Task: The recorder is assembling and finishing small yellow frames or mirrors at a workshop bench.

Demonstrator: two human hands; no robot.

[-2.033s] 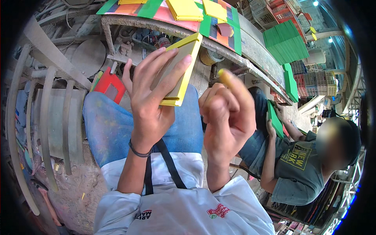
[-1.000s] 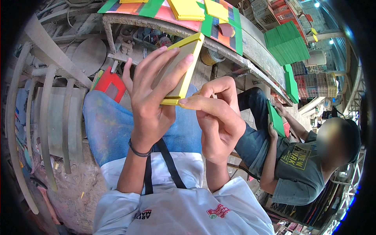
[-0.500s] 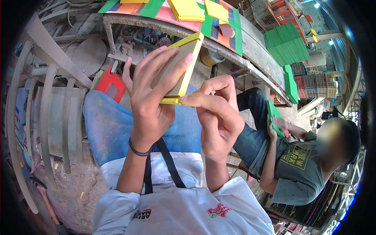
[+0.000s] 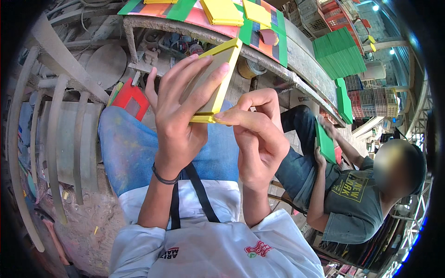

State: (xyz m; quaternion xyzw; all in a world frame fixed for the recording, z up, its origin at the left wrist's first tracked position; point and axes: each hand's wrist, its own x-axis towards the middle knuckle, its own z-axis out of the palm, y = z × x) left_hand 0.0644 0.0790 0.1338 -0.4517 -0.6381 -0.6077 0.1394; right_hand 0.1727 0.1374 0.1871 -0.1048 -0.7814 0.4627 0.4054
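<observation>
My left hand [image 4: 174, 109] holds up a flat rectangular panel [image 4: 228, 76] with yellow edges and a greyish-brown face, tilted over my lap. Its fingers lie across the face, and the thumb side is hidden behind. My right hand [image 4: 260, 134] is closed, fingers curled, with the fingertips in a pinch against the panel's lower right corner. Whether a small thing sits in that pinch cannot be made out.
Ahead, a workbench [image 4: 303, 62] carries yellow panel stacks [image 4: 221, 13] and a green stack [image 4: 338, 53]. At right, a seated co-worker [image 4: 333, 185] handles a green panel [image 4: 326, 144]. Metal bars [image 4: 58, 153] stand at left, near a red frame-shaped piece [image 4: 131, 99].
My hands and the yellow-edged panel stay nearly still. The co-worker's far hand has moved up along the green panel, which now shows more of its face.
</observation>
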